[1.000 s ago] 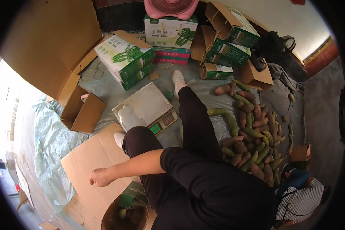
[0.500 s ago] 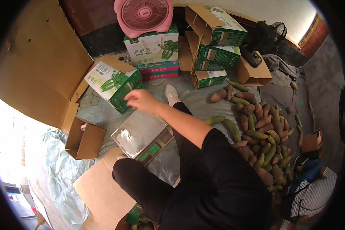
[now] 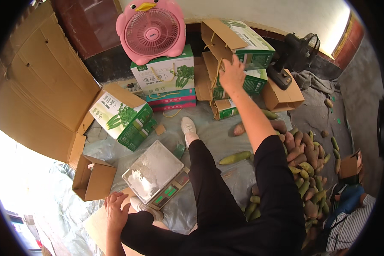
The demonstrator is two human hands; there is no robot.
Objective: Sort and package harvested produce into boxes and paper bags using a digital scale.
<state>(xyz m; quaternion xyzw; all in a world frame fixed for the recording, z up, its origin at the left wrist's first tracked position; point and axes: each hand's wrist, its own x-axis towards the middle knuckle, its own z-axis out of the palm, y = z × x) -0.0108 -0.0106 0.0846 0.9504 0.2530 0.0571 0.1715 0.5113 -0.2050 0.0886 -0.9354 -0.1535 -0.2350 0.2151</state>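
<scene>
Moved right hand (image 3: 233,77) to green boxes (image 3: 257,59); can't tell if gripping. Holding left hand (image 3: 116,212) unclenched, with scale (image 3: 152,170) rightward.

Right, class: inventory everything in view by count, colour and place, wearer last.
Printed cartons: at least five, white-green, back and left.
Striped carton: one visible, pink-teal, back centre.
Bird-faced fan: one, pink, atop cartons.
Plain boxes: at least three, brown, left, right.
Desk fan: one, black, back right.
Cardboard sheets: at least two, brown, left.
Digital scale: one, silver, centre.
Root vegetables: many, green or brown, right.
Plastic sheeting: uncountable, translucent, left, centre.
Cloth: count unclear, grey, right.
Another person: one, striped top, lower right.
Shoes: two, white, centre.
Legs: two, black, lower centre.
Left hand: one, bare, by left leg.
Right hand: one, bare, at right cartons.
</scene>
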